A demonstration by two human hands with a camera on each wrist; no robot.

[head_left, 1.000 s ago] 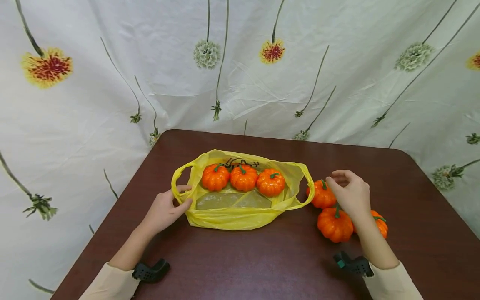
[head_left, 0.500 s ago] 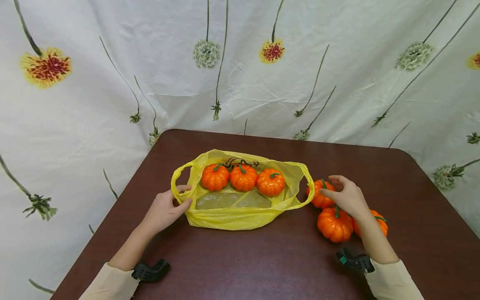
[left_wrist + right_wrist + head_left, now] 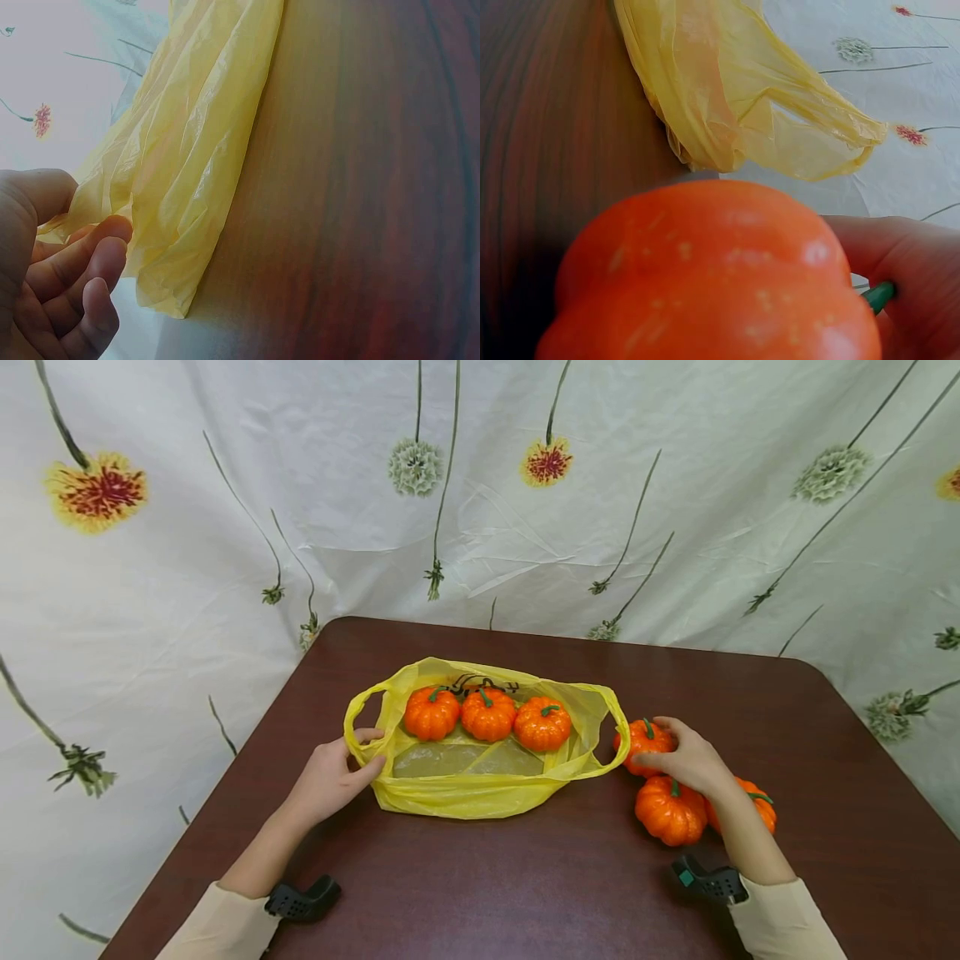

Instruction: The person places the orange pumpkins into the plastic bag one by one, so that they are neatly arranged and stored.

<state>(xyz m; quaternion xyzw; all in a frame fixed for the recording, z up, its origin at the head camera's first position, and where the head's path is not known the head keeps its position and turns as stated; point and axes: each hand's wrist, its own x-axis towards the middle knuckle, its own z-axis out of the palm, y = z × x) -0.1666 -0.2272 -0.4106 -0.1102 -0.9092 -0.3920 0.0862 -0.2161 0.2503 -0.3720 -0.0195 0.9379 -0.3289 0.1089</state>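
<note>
The yellow bag [image 3: 457, 797] is thin, translucent, creased plastic. It lies mouth up on the dark brown table [image 3: 525, 885], black print on its inner far wall, with a left handle loop [image 3: 365, 692] and a right handle loop [image 3: 621, 717] standing at its ends.

Left hand [image 3: 330, 777]: thumb and fingertips pinch the bag edge at the left handle loop. Right hand [image 3: 697, 763]: thumb on the near side and fingers on the far side curve round the rear pumpkin [image 3: 643, 743]; grip firmness cannot be told.

The rear pumpkin sits on the table, just beside the right handle loop. It is glossy orange and ribbed, with a green stem. The front pumpkin [image 3: 671, 812] and outer pumpkin [image 3: 759, 808] are close by. Three bagged pumpkins [image 3: 487, 718] form a row inside the bag.

Change from one second earlier: the right hand, then raised above the rear pumpkin, has lowered around it. The bag, left hand and bagged pumpkins hold position.
</note>
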